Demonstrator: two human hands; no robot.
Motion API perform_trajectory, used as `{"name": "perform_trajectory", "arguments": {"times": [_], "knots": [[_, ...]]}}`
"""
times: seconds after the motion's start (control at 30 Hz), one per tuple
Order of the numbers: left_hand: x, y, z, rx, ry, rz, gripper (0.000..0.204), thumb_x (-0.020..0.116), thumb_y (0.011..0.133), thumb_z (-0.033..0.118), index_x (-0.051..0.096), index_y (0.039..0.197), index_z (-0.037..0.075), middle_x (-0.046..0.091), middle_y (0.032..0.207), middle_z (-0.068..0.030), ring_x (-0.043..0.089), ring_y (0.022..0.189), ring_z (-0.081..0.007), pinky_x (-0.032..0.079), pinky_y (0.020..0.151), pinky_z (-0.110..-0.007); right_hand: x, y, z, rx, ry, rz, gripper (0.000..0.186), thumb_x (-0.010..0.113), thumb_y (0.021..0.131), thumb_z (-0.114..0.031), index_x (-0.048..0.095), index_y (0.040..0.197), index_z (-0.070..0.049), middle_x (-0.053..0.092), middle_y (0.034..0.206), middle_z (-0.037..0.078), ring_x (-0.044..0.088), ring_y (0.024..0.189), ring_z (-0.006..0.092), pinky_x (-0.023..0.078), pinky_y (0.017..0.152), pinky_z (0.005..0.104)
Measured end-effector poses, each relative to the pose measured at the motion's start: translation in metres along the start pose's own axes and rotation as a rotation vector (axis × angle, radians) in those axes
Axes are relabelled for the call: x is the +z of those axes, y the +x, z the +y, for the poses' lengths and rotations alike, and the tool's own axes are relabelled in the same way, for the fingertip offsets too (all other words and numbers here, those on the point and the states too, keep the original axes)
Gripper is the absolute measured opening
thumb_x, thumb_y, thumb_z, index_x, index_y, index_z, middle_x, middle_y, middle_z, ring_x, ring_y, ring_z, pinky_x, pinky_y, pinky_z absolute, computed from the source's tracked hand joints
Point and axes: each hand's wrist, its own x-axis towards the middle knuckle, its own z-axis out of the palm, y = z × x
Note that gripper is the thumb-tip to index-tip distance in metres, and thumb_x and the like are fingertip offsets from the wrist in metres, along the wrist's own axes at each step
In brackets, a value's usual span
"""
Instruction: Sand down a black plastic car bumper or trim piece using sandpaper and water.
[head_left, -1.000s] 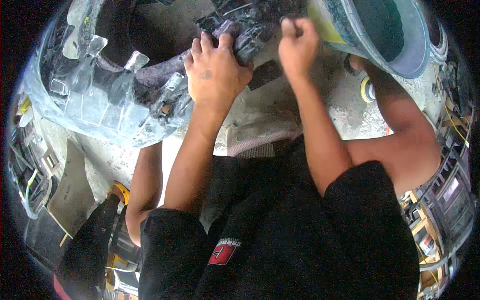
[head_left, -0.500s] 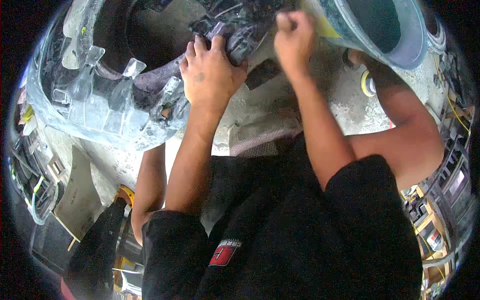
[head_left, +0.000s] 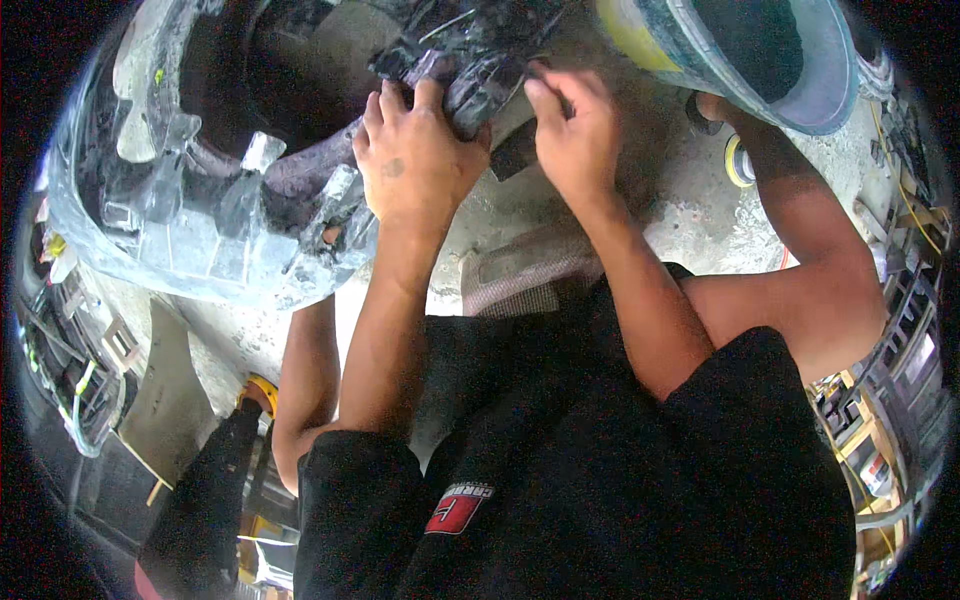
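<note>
My left hand (head_left: pixel 420 155) lies with its fingers spread on the edge of a large moulded part (head_left: pixel 185 245), which is coated in pale grey, translucent material. Its fingertips touch dark, shiny, crumpled material (head_left: pixel 485 85) along the part's right side. Just right of that material is my right hand (head_left: pixel 578 130), thumb and index finger pinched together at its edge. Whatever sits between those fingers is too small or dark to make out. A wide opening (head_left: pixel 310 70) with a dark inside takes up the middle of the part.
A second bluish-grey, ring-shaped piece (head_left: pixel 690 45) with a yellow patch stands at upper right. A round yellow-rimmed disc (head_left: pixel 739 162) lies on the stained floor (head_left: pixel 700 215). Perforated sheet (head_left: pixel 525 280) lies before my body. A curved panel (head_left: pixel 170 400) leans at lower left.
My right hand has come down and left, toward the dark crumpled material beside my left hand. The left hand stays in nearly the same spot.
</note>
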Motion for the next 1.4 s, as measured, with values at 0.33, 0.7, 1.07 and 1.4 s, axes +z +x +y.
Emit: {"name": "perform_trajectory", "arguments": {"times": [0.33,0.7,1.07,1.4], "knots": [[-0.003,0.007,0.010,-0.021,0.008,-0.061,0.066,0.080,0.075,0.049,0.062,0.125,0.010,0.057,0.140,-0.0257,0.050,0.135,-0.0441,0.042,0.109,-0.055,0.008,0.003,0.005,-0.033,-0.028,0.120,0.016,0.070,0.091,-0.009,0.077,0.106,-0.007,0.067,0.090,0.015,0.066,0.082,0.0334,0.052,0.073,0.0402],[0.000,0.009,0.015,-0.046,0.022,-0.073,0.069,0.082,0.072,0.049,0.062,0.122,0.007,0.056,0.138,-0.0245,0.053,0.130,-0.0433,0.045,0.106,-0.055,0.006,0.007,-0.007,0.031,-0.075,0.203,0.022,0.071,0.085,-0.001,0.074,0.105,-0.008,0.066,0.088,0.014,0.068,0.078,0.0367,0.054,0.066,0.0451],[-0.002,0.009,0.014,-0.057,0.017,-0.114,0.072,0.082,0.073,0.049,0.059,0.125,0.005,0.056,0.137,-0.0258,0.052,0.129,-0.0461,0.044,0.107,-0.055,0.007,-0.004,-0.010,0.062,0.030,0.086,0.020,0.069,0.087,-0.006,0.075,0.105,-0.009,0.069,0.094,0.015,0.069,0.081,0.0381,0.055,0.070,0.0470],[0.004,0.010,0.017,0.012,-0.006,-0.047,0.071,0.083,0.072,0.048,0.062,0.126,0.007,0.059,0.132,-0.0256,0.056,0.123,-0.0466,0.046,0.104,-0.055,0.006,0.012,0.002,0.116,-0.018,0.142,0.019,0.071,0.087,-0.008,0.074,0.106,-0.009,0.069,0.095,0.015,0.069,0.084,0.0383,0.055,0.071,0.0481]]}}
